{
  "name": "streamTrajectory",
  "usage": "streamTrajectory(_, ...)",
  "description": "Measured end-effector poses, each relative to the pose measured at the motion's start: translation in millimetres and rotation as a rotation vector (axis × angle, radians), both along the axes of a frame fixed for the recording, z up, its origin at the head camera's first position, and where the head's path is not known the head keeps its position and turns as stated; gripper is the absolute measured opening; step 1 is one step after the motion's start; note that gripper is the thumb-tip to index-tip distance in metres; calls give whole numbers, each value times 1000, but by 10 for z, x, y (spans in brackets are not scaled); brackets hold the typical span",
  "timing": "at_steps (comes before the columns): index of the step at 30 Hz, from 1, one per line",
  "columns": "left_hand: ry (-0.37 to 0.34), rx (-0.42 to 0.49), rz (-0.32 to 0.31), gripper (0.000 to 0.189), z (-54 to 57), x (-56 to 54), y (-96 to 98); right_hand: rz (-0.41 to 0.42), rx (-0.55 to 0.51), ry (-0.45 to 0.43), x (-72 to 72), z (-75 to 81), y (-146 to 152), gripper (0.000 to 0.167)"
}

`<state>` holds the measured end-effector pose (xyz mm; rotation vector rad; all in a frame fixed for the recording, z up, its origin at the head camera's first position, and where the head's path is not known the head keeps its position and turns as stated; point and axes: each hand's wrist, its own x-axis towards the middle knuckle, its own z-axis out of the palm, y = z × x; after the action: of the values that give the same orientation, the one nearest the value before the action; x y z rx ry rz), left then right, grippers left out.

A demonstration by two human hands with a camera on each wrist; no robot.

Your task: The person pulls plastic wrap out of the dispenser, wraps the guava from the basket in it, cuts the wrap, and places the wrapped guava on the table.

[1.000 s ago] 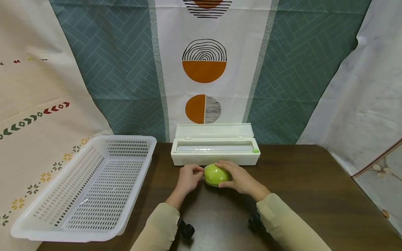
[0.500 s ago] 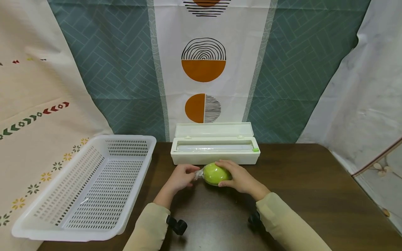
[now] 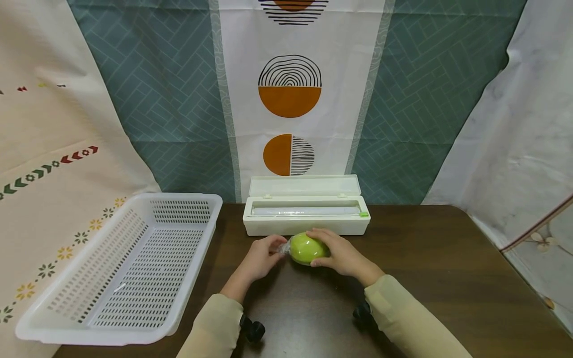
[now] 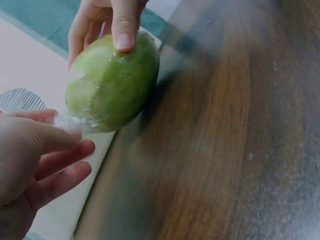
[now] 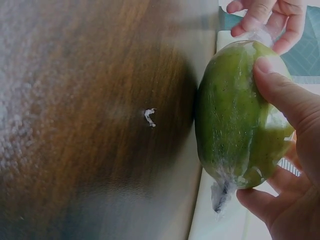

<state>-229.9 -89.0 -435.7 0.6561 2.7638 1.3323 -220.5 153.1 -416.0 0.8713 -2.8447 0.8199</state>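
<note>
A green mango-like fruit, wrapped in clear cling film, lies at mid-table in the head view. My right hand holds it from the right, thumb and fingers around its sides. My left hand pinches the twisted film end at the fruit's left tip, between thumb and index finger; the other fingers stand loose. Another gathered film tail sticks out at the opposite tip in the right wrist view. Just behind the fruit is a white cling film dispenser, lid raised, with a roll inside.
To the left stands a white perforated plastic basket. A small whitish scrap lies on the dark wooden table. Patterned cloths hang behind the table.
My left hand has moved left from the fruit's tip, bringing the twisted film end into view, then its fingers have shifted slightly. The right hand and fruit stay in place.
</note>
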Motion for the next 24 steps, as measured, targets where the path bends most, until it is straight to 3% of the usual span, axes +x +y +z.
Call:
streamTrajectory(5, 68, 3, 0, 20, -21, -17, 18, 0, -1, 2, 1, -8, 5, 72)
streamTrajectory(11, 101, -14, 63, 8, -33, -43, 40, -1, -1, -3, 0, -6, 6, 72)
streamTrajectory(20, -70, 58, 133, 10, 21, -87, 143, 3, 17, 2, -12, -9, -6, 72)
streamTrajectory(24, -106, 113, 166, 8, 55, -108, 184, 2, 20, 4, -16, -5, -5, 71)
